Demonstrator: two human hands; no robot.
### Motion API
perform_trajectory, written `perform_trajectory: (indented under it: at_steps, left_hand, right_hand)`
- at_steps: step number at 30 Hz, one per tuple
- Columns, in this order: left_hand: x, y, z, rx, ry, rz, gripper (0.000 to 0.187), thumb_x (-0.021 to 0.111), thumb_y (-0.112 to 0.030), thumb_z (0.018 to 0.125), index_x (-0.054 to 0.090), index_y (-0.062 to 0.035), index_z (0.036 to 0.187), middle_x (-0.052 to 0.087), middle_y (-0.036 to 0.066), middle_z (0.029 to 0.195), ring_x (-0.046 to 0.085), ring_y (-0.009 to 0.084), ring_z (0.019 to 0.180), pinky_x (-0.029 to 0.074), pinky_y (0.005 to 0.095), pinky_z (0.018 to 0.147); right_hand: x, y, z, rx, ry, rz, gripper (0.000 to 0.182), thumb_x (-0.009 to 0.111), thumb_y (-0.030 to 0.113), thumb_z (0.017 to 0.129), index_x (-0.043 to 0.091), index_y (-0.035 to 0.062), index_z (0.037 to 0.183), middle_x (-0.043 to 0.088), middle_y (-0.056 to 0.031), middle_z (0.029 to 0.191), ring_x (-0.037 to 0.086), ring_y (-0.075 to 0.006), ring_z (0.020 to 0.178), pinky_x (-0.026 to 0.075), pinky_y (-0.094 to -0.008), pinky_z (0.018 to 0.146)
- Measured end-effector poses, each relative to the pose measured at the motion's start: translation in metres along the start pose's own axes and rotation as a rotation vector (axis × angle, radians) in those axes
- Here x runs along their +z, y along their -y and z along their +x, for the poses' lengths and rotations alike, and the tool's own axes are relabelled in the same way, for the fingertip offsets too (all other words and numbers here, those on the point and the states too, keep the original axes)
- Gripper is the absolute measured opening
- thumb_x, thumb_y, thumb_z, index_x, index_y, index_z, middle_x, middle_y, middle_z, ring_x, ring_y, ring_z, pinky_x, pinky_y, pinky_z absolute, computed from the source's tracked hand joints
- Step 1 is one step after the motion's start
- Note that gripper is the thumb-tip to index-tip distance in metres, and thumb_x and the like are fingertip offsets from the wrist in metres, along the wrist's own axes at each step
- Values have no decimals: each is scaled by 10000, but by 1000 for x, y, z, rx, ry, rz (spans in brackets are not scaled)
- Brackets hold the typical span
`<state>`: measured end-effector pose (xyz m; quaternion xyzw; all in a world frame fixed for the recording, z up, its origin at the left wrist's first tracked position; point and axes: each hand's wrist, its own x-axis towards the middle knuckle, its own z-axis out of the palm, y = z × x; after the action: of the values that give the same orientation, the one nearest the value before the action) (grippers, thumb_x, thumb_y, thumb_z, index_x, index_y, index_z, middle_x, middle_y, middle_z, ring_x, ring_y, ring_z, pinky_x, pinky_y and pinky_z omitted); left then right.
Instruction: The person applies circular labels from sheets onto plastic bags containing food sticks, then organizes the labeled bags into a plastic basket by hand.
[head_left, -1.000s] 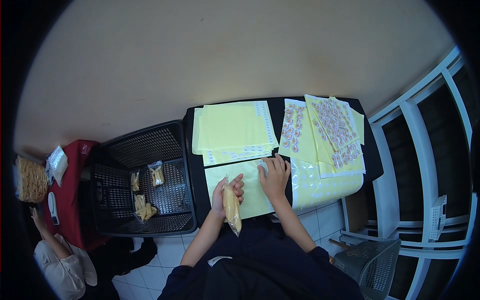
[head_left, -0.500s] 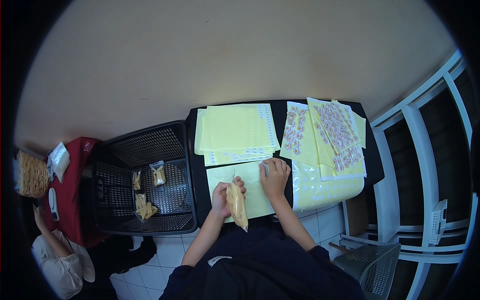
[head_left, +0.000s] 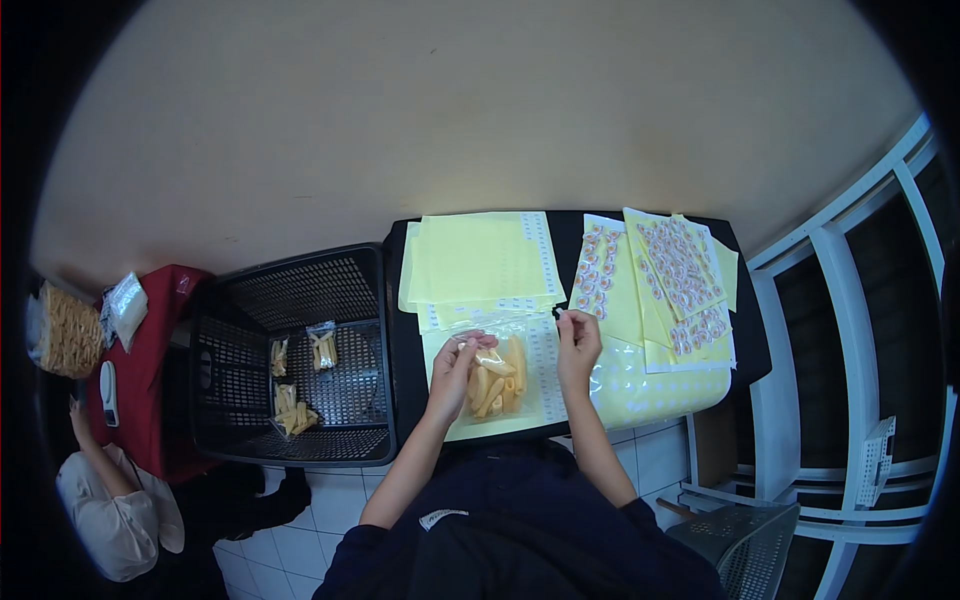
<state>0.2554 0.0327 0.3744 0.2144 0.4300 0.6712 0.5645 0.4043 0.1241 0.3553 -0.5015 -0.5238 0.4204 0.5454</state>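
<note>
A clear plastic bag of pasta tubes [head_left: 498, 378] lies flat over a yellow label sheet [head_left: 456, 424] on the black table [head_left: 408, 340]. My left hand [head_left: 453, 368] grips the bag's left side near its top. My right hand [head_left: 577, 337] is raised beside the bag's upper right corner, its fingertips pinched on what looks like a small sticker; too small to be sure.
Stacked yellow label sheets [head_left: 475, 262] and sheets of round stickers [head_left: 672, 268] cover the table's far part. A black mesh basket [head_left: 290, 360] on the left holds several small pasta bags. Another person sits at a red table [head_left: 150, 330] at far left. A grey basket [head_left: 745, 530] sits at lower right.
The pasta bag went from hanging edge-on in my left hand to lying flat on the yellow sheet. My right hand lifted off the sheet with pinched fingertips.
</note>
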Motion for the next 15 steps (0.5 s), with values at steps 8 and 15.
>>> perform_trajectory:
  at_steps: [8, 15]
  left_hand:
    - [25, -16, -15, 194, 71, 435, 295, 326, -170, 902, 503, 22, 1039, 563, 122, 998, 513, 168, 957, 370, 284, 860]
    - [25, -21, -19, 242, 159, 567, 310, 321, -138, 879, 492, 31, 1075, 566, 131, 988, 512, 162, 932, 366, 273, 841]
  right_hand:
    - [8, 87, -24, -220, 551, -183, 89, 611, 127, 716, 596, 45, 748, 441, -132, 1159, 362, -299, 1142, 262, -379, 958]
    - [11, 82, -25, -260, 544, -294, 92, 638, 144, 699, 617, 64, 740, 392, -137, 1233, 251, -351, 1215, 200, -430, 985]
